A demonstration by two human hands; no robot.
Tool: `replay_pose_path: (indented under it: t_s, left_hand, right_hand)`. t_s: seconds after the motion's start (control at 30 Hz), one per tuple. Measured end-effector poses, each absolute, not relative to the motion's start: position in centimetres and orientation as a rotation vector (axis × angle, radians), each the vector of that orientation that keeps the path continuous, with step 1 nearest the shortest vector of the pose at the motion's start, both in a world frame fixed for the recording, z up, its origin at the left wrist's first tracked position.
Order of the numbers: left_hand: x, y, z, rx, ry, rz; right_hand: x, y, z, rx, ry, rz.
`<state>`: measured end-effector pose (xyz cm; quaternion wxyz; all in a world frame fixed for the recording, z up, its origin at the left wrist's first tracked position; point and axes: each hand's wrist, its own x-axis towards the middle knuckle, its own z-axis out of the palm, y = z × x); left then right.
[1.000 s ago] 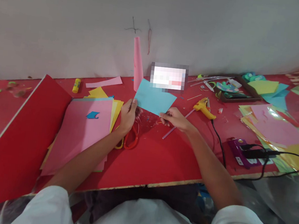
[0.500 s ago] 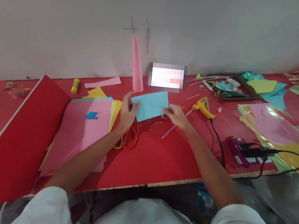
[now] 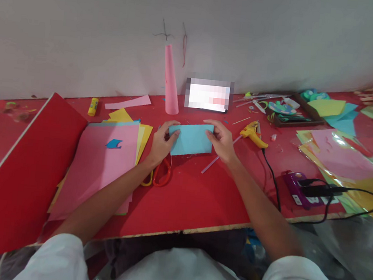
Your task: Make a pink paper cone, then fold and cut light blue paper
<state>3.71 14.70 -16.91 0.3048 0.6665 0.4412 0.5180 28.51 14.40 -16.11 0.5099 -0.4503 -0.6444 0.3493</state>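
Note:
A light blue sheet of paper (image 3: 192,139) lies low over the red table (image 3: 194,198), held at both ends. My left hand (image 3: 162,144) pinches its left edge, thumb on top. My right hand (image 3: 222,141) grips its right edge with curled fingers. Red and yellow handled scissors (image 3: 159,175) lie just under my left wrist. A yellow glue gun (image 3: 254,134) rests right of my right hand, with a thin clear stick (image 3: 216,160) beside it.
A stack of pink and yellow sheets (image 3: 105,158) lies to the left beside a large red board (image 3: 21,172). A pink paper cone (image 3: 170,81) stands at the wall. A purple power strip (image 3: 300,191) with black cables, a tray of scraps (image 3: 291,112) and more coloured sheets (image 3: 343,159) fill the right.
The blue paper was held up tilted and unfolded; both hands have brought it down toward the table, and it now looks like a narrower level rectangle.

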Motion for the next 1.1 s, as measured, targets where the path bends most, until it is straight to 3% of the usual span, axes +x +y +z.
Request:
replay_pose_path:
  t_s: [0.83,1.1]
  left_hand:
    - [3.88,14.31,-16.78,1.826,1.234,1.377]
    - [3.87,14.16,-16.56,1.815,1.280,1.453]
  right_hand:
    - [28.73,14.69,-16.24,-1.093,-1.423,0.808]
    - [27.91,14.61,-16.77,-1.118,-1.352,1.101]
